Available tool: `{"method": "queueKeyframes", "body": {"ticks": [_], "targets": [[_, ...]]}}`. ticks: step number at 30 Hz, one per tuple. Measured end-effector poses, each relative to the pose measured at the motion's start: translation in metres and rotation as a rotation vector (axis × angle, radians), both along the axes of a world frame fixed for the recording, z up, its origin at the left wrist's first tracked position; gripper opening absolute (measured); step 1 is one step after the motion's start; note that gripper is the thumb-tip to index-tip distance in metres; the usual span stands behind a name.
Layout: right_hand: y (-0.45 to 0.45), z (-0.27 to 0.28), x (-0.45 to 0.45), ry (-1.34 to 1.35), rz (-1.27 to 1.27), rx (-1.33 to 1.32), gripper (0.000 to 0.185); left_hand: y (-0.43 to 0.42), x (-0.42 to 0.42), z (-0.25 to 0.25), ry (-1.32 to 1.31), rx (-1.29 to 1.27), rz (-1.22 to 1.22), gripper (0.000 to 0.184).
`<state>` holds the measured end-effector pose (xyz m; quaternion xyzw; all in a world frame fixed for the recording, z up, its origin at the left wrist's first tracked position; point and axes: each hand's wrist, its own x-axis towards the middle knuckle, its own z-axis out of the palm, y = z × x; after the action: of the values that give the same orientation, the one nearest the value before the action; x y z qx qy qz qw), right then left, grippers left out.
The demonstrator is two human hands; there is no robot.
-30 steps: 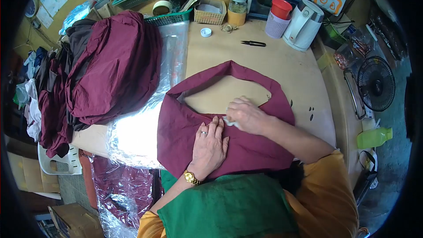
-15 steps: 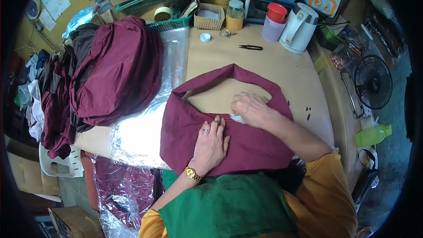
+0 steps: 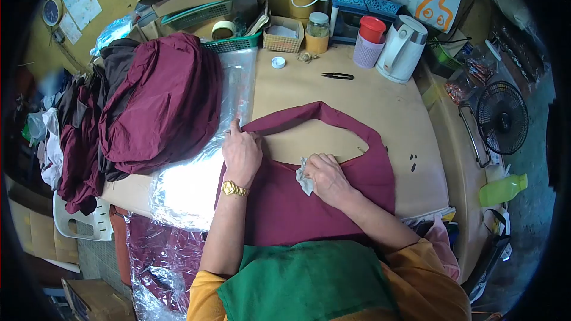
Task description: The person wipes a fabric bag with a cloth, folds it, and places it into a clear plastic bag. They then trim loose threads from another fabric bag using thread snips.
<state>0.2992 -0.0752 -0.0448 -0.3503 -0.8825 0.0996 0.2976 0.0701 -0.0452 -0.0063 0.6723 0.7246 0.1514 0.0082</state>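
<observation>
1. The maroon fabric piece (image 3: 285, 214) is lying on the tabletop (image 3: 395, 107) in front of the person, its broad body on the near side and its strap (image 3: 321, 110) curving round on the far side. Bare tabletop is showing through the gap between them.
2. A pale cloth (image 3: 304, 179) is resting on the body, at and just nearer than the edge facing the gap.
3. The right hand (image 3: 329, 179) is holding this cloth bunched; its fingers are curling closely round it, leaving part hanging out on the left. Compared with half a second ago, the hand is sitting nearer the person and more of the cloth is showing.
4. The left hand (image 3: 241, 156) is now covering the far left corner, where strap and body are meeting; a moment ago it was pressing flat beside the right hand. The index finger is extending, the others are bending; whether they are gripping fabric is not visible.
5. This change is leaving the edge beside the cloth uncovered, with the left hand apparently steadying or adjusting the corner.
6. Clear plastic (image 3: 184, 202) and a maroon fabric pile (image 3: 160, 101) are lying to the left; black snips (image 3: 338, 75) are lying beyond the strap.
</observation>
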Motion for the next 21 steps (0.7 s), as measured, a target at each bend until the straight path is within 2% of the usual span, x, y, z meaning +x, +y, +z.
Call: {"method": "queueKeyframes", "body": {"ticks": [2, 3, 5, 6, 9, 10, 11, 12, 15, 18, 21], "targets": [[-0.001, -0.001, 0.0, 0.003, -0.019, -0.039, 0.013, 0.002, -0.002, -0.004, -0.163, 0.01, -0.008, 0.02], [-0.002, -0.001, 0.0, 0.006, -0.017, -0.043, 0.013, -0.003, 0.001, 0.006, -0.16, 0.006, -0.006, 0.02], [-0.003, 0.001, -0.003, 0.088, -0.089, -0.06, 0.013, -0.017, 0.009, 0.034, -0.294, -0.062, -0.063, 0.038], [-0.001, 0.0, -0.002, 0.091, -0.081, -0.063, 0.013, -0.022, 0.007, 0.029, -0.291, -0.064, -0.054, 0.038], [0.013, 0.001, 0.006, 0.163, -0.001, -0.218, 0.011, -0.036, -0.009, -0.026, -1.197, -0.125, -0.205, 0.065], [0.023, 0.011, 0.009, 0.134, 0.017, -0.426, 0.008, -0.044, -0.006, -0.017, -1.378, -0.25, -0.141, 0.073], [0.033, 0.017, 0.011, 0.102, 0.033, -0.633, 0.007, -0.046, -0.013, -0.033, -1.531, -0.225, -0.181, 0.076], [0.042, 0.011, 0.011, 0.227, 0.035, -0.79, 0.006, -0.046, -0.02, -0.048, -1.685, -0.202, -0.223, 0.079], [0.046, 0.037, -0.016, 0.169, -0.003, -0.791, 0.007, -0.046, -0.024, -0.049, -1.83, -0.292, -0.247, 0.084], [0.042, 0.014, -0.069, 0.338, 0.255, -0.373, 0.007, -0.045, -0.025, -0.066, -1.756, -0.22, -0.264, 0.093], [0.059, -0.006, -0.1, 0.306, 0.234, -0.246, 0.007, -0.045, -0.024, -0.054, -1.787, -0.277, -0.219, 0.096]]}}
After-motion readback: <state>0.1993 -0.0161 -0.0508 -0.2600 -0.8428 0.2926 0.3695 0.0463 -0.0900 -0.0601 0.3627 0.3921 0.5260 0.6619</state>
